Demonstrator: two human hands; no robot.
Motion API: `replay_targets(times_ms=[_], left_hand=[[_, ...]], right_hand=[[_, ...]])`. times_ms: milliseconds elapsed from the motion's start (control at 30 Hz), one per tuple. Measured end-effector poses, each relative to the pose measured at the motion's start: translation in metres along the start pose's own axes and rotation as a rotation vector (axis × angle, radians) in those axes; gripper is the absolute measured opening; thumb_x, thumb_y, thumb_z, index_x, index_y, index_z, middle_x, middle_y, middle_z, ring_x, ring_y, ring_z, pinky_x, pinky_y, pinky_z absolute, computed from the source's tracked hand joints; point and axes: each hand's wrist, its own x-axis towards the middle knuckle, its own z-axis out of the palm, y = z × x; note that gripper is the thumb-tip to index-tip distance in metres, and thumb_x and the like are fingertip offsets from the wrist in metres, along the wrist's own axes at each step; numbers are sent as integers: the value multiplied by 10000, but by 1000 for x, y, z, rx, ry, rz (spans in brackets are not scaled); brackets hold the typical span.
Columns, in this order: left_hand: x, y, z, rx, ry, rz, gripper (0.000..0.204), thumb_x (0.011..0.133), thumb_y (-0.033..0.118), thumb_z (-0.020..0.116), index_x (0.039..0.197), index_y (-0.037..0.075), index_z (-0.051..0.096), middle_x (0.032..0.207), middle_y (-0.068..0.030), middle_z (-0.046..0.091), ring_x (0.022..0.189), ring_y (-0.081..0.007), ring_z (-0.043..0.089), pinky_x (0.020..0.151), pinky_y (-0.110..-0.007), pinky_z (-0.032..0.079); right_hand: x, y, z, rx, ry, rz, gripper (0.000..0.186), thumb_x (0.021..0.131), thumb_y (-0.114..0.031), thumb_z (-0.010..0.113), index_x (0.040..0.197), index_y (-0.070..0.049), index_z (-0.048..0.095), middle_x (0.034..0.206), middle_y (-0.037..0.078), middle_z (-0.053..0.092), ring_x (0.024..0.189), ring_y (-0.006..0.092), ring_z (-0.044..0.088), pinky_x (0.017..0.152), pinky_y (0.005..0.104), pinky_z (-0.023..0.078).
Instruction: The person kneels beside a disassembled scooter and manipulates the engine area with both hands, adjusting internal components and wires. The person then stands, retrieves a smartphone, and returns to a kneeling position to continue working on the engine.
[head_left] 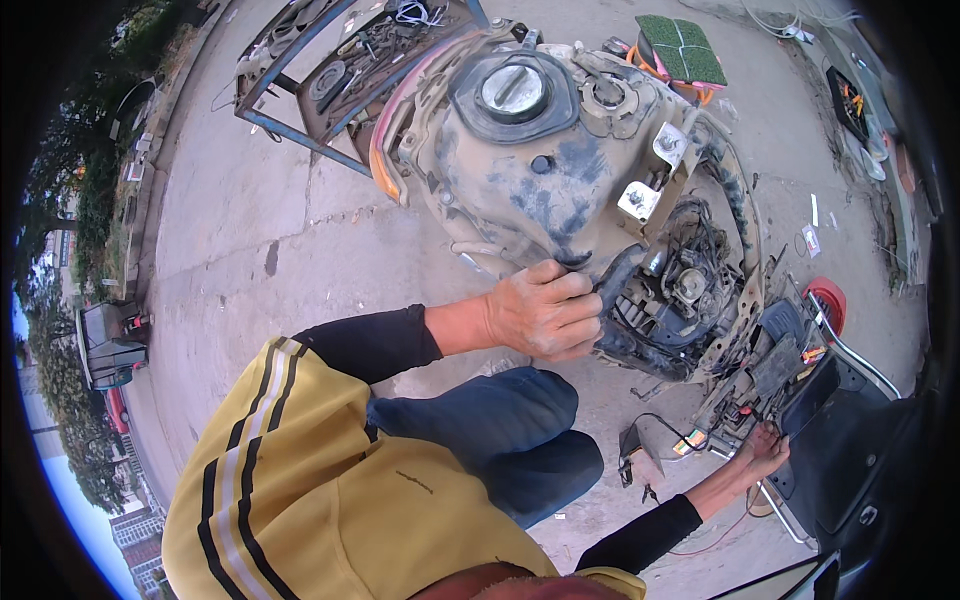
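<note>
Motorcycle body (505, 175): just beyond left grip (545, 310) | Left grip: curled beside black tube (624, 277), contents hidden | Right grip (764, 450): near black panel (835, 450), closure cannot be told | Handling: probably heavy, rigid; grasp metal frame (722, 352), spare wiring (690, 226)

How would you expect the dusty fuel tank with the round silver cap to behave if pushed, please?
The fuel tank would probably feel stiff, since its broad, curved shell shows no sagging. Its dusty coating might let a palm slip a little. It seems unlikely to roll, as it appears seated among other machine parts.
</note>
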Motion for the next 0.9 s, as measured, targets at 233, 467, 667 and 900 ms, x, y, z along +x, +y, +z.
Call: replay_targets(times_ms=[233, 467, 667, 900], left_hand=[[2, 2, -10, -53, -117, -66, 233, 822, 306, 760, 830, 171, 570, 938, 22, 577, 923, -170, 554, 794, -345, 376], [0, 5, -61, -212, -268, -206, 240, 819, 239, 756, 962, 113, 611, 1130, -40, 609, 1094, -240, 559, 917, -389, 424], [-113, 37, -222, -400, -519, -628, 210, 863, 166, 707, 1036, 80, 625, 1140, -97, 606, 1120, -299, 575, 958, -452, 438], [-407, -17, -343, -267, -954, -1555, 281, 900, 228, 588, 918, -6, 743, 904, -242, 740, 896, -453, 702, 857, -512, 569]], right_hand=[[-204, 50, 146, 70, 45, 93, 225, 932, -105, 707, 1108, 28, 662, 1117, 137, 711, 1010, 247, 653, 915, 431, 527], [-382, 39, 298, -272, -70, 401, 594, 852, -155, 719, 1385, 53, 558, 1301, 125, 655, 1141, 236, 650, 1004, 397, 532], [-497, 15, 363, -342, -155, 671, 629, 810, -163, 737, 1364, 78, 561, 1305, 150, 666, 1199, 261, 653, 1060, 426, 520], [-596, 53, 444, -363, -204, 683, 532, 795, -100, 719, 1281, 93, 621, 1262, 174, 695, 1180, 289, 669, 1081, 459, 518]])
